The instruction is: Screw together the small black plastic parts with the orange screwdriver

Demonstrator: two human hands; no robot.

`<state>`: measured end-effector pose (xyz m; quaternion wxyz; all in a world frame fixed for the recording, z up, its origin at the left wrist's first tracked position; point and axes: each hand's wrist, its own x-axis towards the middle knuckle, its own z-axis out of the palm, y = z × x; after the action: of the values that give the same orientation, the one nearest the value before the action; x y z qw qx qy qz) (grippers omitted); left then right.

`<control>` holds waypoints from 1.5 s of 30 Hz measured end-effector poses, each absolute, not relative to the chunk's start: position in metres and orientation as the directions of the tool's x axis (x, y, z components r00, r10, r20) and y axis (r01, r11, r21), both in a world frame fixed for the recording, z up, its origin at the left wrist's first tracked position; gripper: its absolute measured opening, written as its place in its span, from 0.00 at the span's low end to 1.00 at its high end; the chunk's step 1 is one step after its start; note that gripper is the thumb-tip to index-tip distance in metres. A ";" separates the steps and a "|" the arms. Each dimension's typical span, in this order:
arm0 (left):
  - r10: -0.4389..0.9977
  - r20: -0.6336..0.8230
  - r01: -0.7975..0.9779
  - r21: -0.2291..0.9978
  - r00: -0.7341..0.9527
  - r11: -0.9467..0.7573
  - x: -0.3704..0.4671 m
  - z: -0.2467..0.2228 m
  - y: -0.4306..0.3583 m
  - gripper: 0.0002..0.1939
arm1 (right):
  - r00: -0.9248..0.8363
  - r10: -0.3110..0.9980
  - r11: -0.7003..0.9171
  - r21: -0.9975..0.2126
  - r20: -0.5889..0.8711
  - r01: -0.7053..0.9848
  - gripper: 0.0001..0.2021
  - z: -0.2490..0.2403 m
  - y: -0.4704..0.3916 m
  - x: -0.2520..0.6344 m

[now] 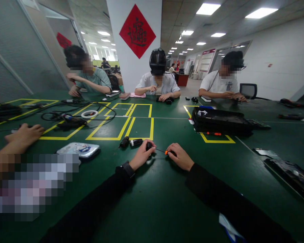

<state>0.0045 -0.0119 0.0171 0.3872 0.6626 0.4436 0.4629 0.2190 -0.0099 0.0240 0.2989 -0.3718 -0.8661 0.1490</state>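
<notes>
Hands meet at the centre of the frame, low on the green bench (157, 202). Your left hand (142, 156) curls around a small black part (149, 145), mostly hidden by your fingers. Your right hand (179, 156) grips a screwdriver (164, 152); only its orange collar and thin shaft show. Two more black pieces (131, 142) lie just left, too small to identify.

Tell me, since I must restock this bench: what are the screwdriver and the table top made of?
Screwdriver: thin dark shaft, probably metal, with an orange collar that looks like plastic; the right hand hides most of the handle. Table: a green mat, likely rubber or vinyl, with a soft sheen under the lights and yellow marked lines.
</notes>
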 end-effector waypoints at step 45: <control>0.942 0.280 0.226 0.921 0.184 -0.318 0.003 0.013 -0.009 0.08 | -0.473 0.786 0.616 -0.567 0.398 0.547 0.08 0.020 -0.010 0.221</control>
<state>0.0025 -0.0092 0.0131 0.3857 0.6659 0.4385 0.4643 0.2209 -0.0095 0.0197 0.3249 -0.3976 -0.8381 0.1840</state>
